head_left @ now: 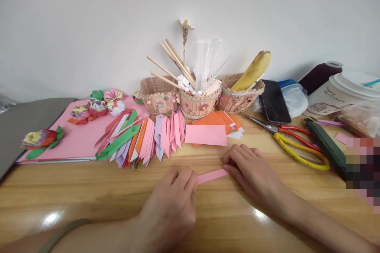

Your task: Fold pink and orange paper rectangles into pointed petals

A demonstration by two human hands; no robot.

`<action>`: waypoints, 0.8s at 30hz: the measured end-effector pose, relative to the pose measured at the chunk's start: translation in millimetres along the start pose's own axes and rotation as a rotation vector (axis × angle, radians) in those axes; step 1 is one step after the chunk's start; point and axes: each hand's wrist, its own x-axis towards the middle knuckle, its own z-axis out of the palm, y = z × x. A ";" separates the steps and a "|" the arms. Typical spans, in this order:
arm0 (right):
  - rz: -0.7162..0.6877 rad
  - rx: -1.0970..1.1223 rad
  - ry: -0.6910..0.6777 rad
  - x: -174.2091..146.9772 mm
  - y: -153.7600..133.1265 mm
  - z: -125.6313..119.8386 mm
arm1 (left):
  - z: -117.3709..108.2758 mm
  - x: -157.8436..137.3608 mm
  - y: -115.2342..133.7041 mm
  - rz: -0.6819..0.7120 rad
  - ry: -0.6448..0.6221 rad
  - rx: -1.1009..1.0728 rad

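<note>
- Pink strip (212,176): left hand (173,201) and right hand (247,172) pinched closed on its ends, apparently steadying it.
- Pink rectangle (206,134): beyond strip, seemingly for easy reach.

Bright, 2 glare spots (52,218) on tabletop (89,189)

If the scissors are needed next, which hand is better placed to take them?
Probably the right hand: the scissors lie on its side, nearer to it. The left hand is farther away, at the opposite end of the pink strip.
</note>
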 end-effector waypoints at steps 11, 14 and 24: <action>0.074 0.254 0.040 -1.1 14.5 -13.6 | 0.7 -1.7 -0.7 0.023 0.009 0.001; 0.169 0.328 0.187 -3.1 20.3 -12.8 | 1.9 0.3 -3.0 -0.026 0.073 -0.028; -0.259 -0.150 0.069 9.7 20.8 -0.4 | 5.7 12.6 -10.5 -0.016 0.109 -0.125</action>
